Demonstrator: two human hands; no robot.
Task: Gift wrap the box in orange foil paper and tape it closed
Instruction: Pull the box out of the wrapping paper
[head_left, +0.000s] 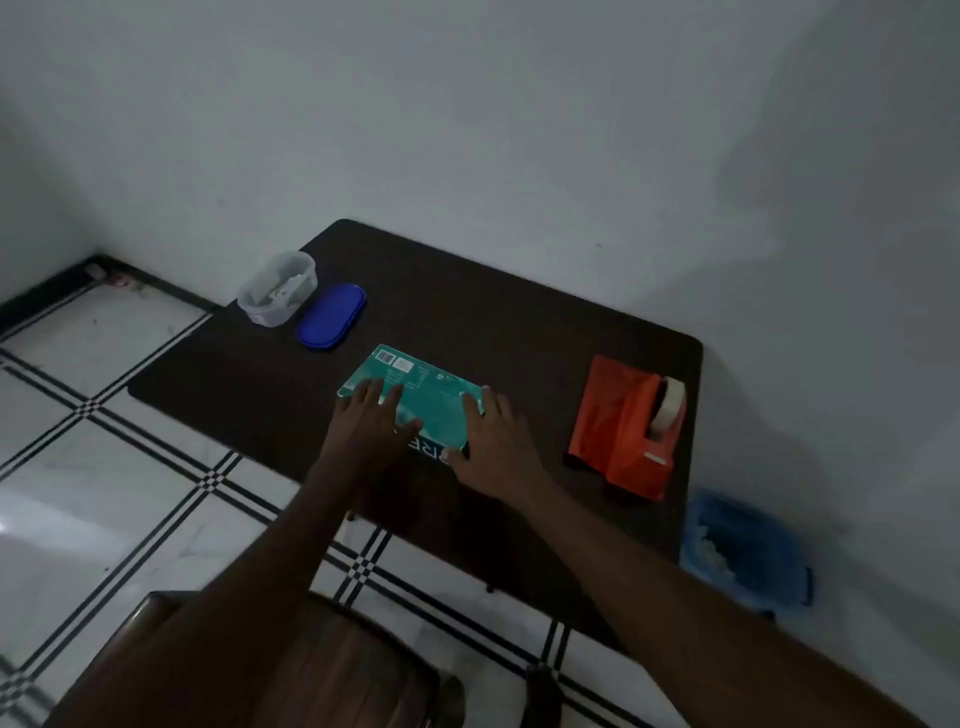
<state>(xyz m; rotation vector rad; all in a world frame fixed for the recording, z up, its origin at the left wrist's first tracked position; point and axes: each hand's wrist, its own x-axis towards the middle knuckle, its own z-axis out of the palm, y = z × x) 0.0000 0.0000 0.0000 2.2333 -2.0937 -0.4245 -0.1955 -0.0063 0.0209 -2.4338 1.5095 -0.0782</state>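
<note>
Head view, dim and slightly blurred: flat teal cardboard box (415, 397) with a barcode label at its far corner, lying on the dark brown rectangular table (467, 312) near the front edge, about midway across. Left hand (366, 421) laid on the box's near-left part, fingers straight and spread, pressing flat on the top face. Right hand (496, 441) at the box's right edge, fingers extended along that side, thumb tucked at the near corner by white lettering; whether it truly curls under the edge or only rests there is hard to tell in this light. Nothing pinched or lifted by either hand.

Folded sheet of orange foil paper (605, 415) lying flat at the right end of the table, well apart from the box. Orange tape dispenser (647, 441) with a pale roll of tape (670, 402) standing on that sheet, covering its right part.

Clear oval plastic container (275, 291) at the far-left corner of the table, small pale items inside, not identifiable. Blue oval plastic lid (332, 314) flat just beside it, touching or nearly so.

Blue plastic basket (748, 551) on the floor to the right of the table, against the white wall (467, 130). White tiled floor with black striped lines (130, 467) on the left. Brown wooden chair (311, 670) at the bottom edge, under the forearms.
</note>
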